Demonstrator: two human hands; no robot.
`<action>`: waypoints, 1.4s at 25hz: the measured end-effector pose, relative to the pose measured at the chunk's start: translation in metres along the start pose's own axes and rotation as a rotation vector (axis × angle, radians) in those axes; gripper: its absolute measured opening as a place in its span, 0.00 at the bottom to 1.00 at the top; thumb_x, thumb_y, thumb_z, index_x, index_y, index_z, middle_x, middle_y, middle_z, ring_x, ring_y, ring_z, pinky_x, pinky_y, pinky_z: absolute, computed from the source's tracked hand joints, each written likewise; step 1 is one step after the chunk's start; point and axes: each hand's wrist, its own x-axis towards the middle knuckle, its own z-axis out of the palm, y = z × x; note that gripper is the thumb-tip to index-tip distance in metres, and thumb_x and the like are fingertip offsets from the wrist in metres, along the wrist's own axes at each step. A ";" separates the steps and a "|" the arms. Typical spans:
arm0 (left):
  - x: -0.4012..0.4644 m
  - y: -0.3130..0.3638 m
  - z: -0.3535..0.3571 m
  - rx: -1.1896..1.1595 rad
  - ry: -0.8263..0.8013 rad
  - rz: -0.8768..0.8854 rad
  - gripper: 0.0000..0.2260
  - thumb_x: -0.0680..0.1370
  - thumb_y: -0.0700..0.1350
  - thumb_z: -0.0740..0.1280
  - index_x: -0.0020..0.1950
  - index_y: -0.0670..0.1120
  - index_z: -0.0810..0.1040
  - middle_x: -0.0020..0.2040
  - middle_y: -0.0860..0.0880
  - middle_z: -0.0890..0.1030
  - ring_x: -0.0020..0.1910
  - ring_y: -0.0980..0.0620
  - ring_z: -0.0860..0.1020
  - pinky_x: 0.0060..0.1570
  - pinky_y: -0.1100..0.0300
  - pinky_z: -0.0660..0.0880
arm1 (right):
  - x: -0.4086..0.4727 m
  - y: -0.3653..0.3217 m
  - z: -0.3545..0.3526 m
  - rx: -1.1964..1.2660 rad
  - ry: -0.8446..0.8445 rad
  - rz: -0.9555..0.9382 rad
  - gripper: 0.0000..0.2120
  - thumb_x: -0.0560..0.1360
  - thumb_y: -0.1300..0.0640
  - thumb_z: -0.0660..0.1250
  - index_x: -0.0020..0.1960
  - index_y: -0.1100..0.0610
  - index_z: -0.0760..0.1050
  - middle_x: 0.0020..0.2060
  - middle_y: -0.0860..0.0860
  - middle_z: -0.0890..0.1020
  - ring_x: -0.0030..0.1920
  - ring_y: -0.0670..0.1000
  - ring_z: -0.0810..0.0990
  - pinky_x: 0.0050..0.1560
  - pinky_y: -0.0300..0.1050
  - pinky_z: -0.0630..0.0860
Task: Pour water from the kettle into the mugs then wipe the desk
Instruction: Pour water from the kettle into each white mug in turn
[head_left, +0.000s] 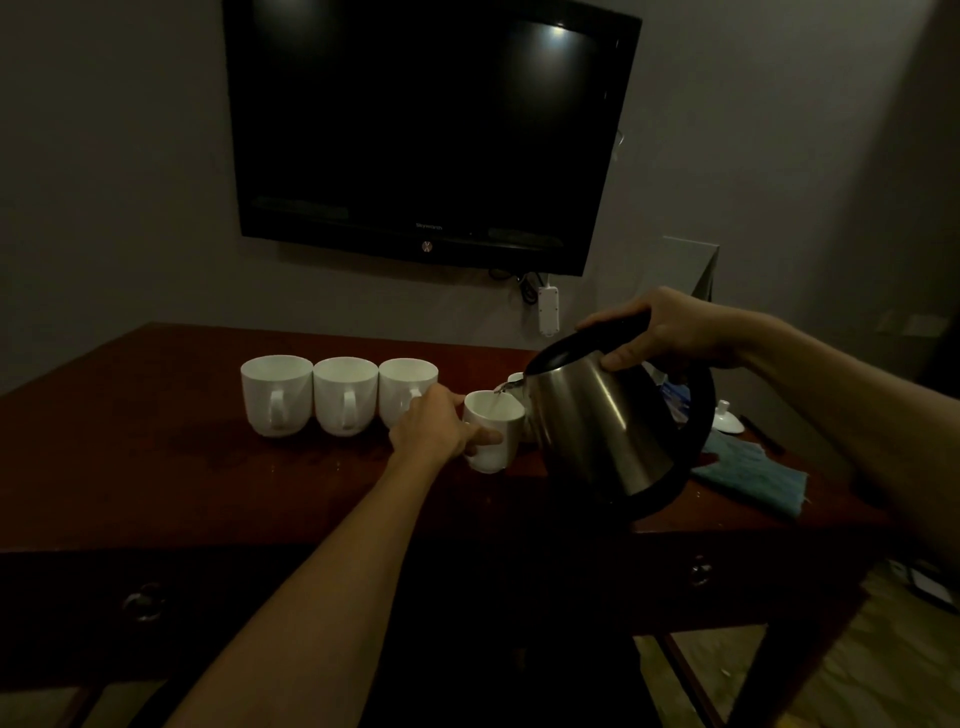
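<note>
Head view, dim lighting throughout; fine detail is hard to read. At far left, the desk (156, 467) runs out of frame, and its front edge below carries a drawer knob (143, 603) barely visible in shadow. Left of centre, three white mugs (340, 395) stand in a row, touching side by side, handles facing the camera; the rightmost is partly covered by the left hand (434, 428). That hand is curled round a fourth mug (493, 434) at frame centre, thumb on its near side; whether the mug rests on the desk or is lifted cannot be told. Above, in the upper centre, a dark television (426, 130) hangs on the wall, its top edge cut off by the frame.

Right of centre, the steel kettle (608, 431) is tilted with its spout over the fourth mug's rim; a thin stream of water shows there. The right hand (670, 332) clamps the kettle's black handle from above. A further white object behind the spout is mostly hidden. At right, a blue cloth (753, 478) lies on the desk, partly behind the kettle's base. A small white lid (727, 418) sits beyond it. A second knob (700, 570) shows lower right.
</note>
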 end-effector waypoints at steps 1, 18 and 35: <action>0.000 0.000 0.000 0.000 0.001 0.003 0.24 0.70 0.56 0.77 0.64 0.53 0.79 0.40 0.53 0.84 0.46 0.55 0.80 0.39 0.57 0.69 | 0.000 0.000 0.000 -0.002 -0.001 0.000 0.24 0.75 0.62 0.70 0.70 0.51 0.73 0.44 0.49 0.78 0.28 0.36 0.79 0.27 0.30 0.73; 0.001 -0.001 0.001 0.012 0.015 0.009 0.25 0.70 0.57 0.77 0.65 0.54 0.79 0.41 0.53 0.85 0.49 0.54 0.81 0.43 0.56 0.72 | 0.003 0.002 -0.001 -0.023 -0.013 0.011 0.25 0.75 0.60 0.71 0.70 0.48 0.72 0.49 0.51 0.79 0.28 0.37 0.79 0.27 0.31 0.73; 0.003 -0.002 0.001 0.023 0.009 0.018 0.23 0.71 0.57 0.77 0.63 0.54 0.80 0.39 0.55 0.83 0.44 0.56 0.78 0.41 0.56 0.70 | 0.005 -0.001 -0.001 -0.013 -0.007 0.017 0.25 0.75 0.60 0.71 0.70 0.50 0.73 0.46 0.51 0.79 0.27 0.38 0.79 0.27 0.30 0.73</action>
